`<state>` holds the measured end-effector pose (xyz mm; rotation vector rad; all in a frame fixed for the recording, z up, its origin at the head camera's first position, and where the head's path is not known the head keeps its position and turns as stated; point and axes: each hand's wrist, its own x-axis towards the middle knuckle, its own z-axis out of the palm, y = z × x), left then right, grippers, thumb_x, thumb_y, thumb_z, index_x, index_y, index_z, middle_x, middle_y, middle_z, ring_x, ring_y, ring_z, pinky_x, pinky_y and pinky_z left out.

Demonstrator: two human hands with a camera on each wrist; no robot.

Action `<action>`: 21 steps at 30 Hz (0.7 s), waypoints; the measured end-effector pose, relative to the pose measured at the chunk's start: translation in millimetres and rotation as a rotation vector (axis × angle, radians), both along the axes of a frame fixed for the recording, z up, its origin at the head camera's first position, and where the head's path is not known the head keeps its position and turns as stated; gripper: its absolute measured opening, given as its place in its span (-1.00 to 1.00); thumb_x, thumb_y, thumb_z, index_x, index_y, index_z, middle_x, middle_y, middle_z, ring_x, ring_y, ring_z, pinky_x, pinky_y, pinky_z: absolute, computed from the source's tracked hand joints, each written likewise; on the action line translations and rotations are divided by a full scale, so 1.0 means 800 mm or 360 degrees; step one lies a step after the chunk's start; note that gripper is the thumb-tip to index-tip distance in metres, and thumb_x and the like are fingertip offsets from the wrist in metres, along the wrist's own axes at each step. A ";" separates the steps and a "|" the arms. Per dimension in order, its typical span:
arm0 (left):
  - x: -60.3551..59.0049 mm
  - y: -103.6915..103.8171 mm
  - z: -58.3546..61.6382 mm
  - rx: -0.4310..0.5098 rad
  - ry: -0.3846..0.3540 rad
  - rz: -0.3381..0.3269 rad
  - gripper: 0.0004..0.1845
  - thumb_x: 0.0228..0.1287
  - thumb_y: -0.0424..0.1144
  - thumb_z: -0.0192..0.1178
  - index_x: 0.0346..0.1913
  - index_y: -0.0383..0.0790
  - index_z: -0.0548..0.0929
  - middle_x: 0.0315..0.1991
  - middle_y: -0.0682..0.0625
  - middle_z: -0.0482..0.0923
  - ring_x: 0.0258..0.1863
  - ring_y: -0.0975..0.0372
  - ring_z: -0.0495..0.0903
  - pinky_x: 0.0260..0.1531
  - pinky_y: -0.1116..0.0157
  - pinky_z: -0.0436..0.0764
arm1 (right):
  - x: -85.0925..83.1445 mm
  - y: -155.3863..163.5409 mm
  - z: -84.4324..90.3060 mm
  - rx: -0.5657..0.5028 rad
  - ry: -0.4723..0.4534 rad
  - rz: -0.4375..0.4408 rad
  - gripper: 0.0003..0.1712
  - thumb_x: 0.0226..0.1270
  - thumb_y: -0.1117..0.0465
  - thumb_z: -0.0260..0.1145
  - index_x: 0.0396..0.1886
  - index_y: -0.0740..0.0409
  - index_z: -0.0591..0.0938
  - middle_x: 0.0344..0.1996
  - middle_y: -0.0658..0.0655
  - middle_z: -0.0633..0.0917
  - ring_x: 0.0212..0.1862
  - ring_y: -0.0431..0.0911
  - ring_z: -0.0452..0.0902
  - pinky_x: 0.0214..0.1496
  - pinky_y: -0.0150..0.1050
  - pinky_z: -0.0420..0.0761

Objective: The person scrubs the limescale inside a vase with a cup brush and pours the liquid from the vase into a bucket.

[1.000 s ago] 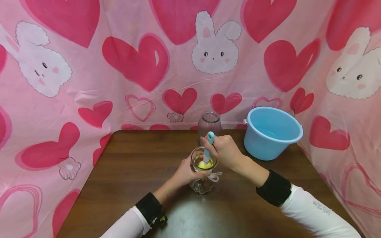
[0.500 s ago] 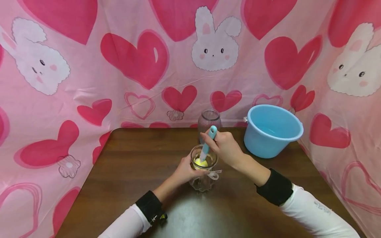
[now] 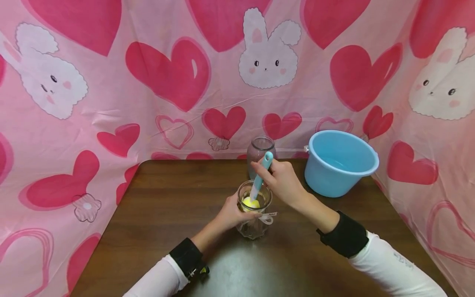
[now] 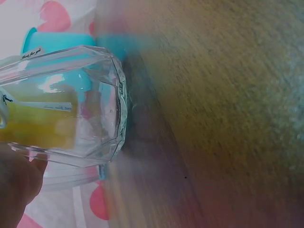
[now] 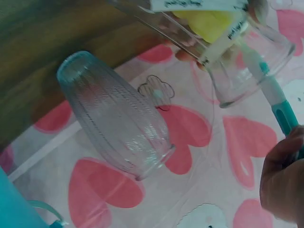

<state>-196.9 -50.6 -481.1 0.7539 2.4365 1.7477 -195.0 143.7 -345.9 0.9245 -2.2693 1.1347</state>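
Observation:
My left hand (image 3: 230,214) grips a clear glass vase (image 3: 252,230) round its upper part, thumb across the near side. A white ribbon bow (image 3: 267,219) with a printed tag is tied at its neck. In the left wrist view the faceted glass bottom (image 4: 116,102) shows near the wood. My right hand (image 3: 285,185) holds the light blue handle (image 3: 262,171) of a sponge bottle brush from above. Its yellow sponge head (image 3: 250,202) sits inside the vase, just below the rim. The right wrist view shows the yellow sponge (image 5: 209,26) through the glass.
Behind my right hand stands a ribbed, tinted glass vase (image 3: 254,159), seen whole in the right wrist view. A light blue bucket (image 3: 326,181) stands at the table's back right. The brown table (image 3: 178,198) meets a pink heart-and-rabbit curtain (image 3: 222,95) at the back.
My right hand has risen slightly, and the brush handle leans more to the right. The sponge head has shifted left inside the vase. My left hand keeps its grip, and the view has tilted a little.

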 end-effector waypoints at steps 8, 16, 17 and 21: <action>-0.005 0.000 -0.010 0.0036 -0.0017 -0.0016 -0.21 0.05 -0.09 0.62 0.36 0.00 0.50 0.14 0.01 0.69 0.05 0.25 0.64 0.10 0.23 0.59 | 0.010 0.019 0.016 0.0127 -0.0406 0.0066 -0.78 0.33 0.19 0.53 -0.15 0.07 0.64 -0.59 -0.06 0.59 -0.61 -0.18 0.42 -0.54 -0.28 0.49; -0.002 0.001 -0.008 0.0029 -0.0012 0.0003 -0.17 0.03 -0.12 0.64 0.39 -0.06 0.50 0.15 0.02 0.67 0.08 0.21 0.62 0.13 0.19 0.56 | 0.025 0.053 0.057 0.0051 -0.0563 0.0154 -0.66 0.27 0.31 0.55 -0.03 0.18 0.61 -0.52 0.16 0.66 -0.56 -0.02 0.53 -0.52 -0.22 0.58; -0.002 0.001 -0.008 0.0027 -0.0008 0.0004 -0.16 0.03 -0.12 0.64 0.40 -0.07 0.49 0.16 0.01 0.67 0.09 0.20 0.62 0.15 0.18 0.56 | 0.027 0.059 0.061 0.0034 -0.0561 0.0167 -0.65 0.27 0.33 0.54 -0.02 0.19 0.61 -0.51 0.16 0.67 -0.56 0.00 0.55 -0.52 -0.22 0.60; -0.002 0.001 -0.008 0.0048 0.0010 0.0002 -0.15 0.01 -0.15 0.65 0.39 -0.09 0.49 0.17 -0.01 0.66 0.11 0.16 0.61 0.17 0.15 0.57 | 0.035 0.086 0.078 -0.0108 -0.0482 0.0257 -0.67 0.29 0.44 0.48 -0.01 0.27 0.60 -0.49 0.11 0.70 -0.55 -0.03 0.59 -0.47 -0.25 0.66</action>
